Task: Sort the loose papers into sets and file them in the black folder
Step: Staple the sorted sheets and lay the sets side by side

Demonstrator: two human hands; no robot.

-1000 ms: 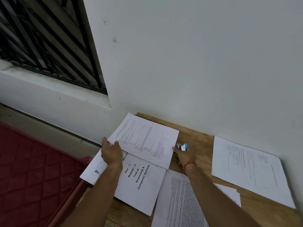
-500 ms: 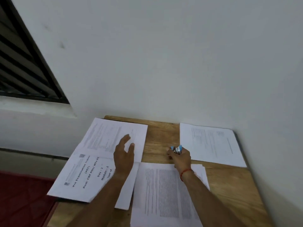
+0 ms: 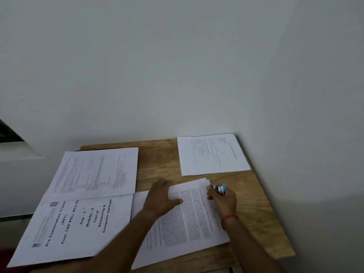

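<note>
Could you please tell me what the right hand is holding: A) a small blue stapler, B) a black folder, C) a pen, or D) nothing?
A: the right hand grips a small blue stapler at the far corner of the dense-text paper stack.

Four lots of white printed paper lie flat on the bench [image 3: 157,166]. The cover sheet [image 3: 74,223], headed "Pre Examination Training (PET)", sits front left and overhangs the left edge. The tabulated sheet [image 3: 98,172] lies just behind it, overlapping its far edge. The dense-text stack [image 3: 189,219] occupies the centre front, with the sheets at its far right corner fanned. The fourth stack [image 3: 212,154] lies squared in the far right corner, apart from the rest.
</note>
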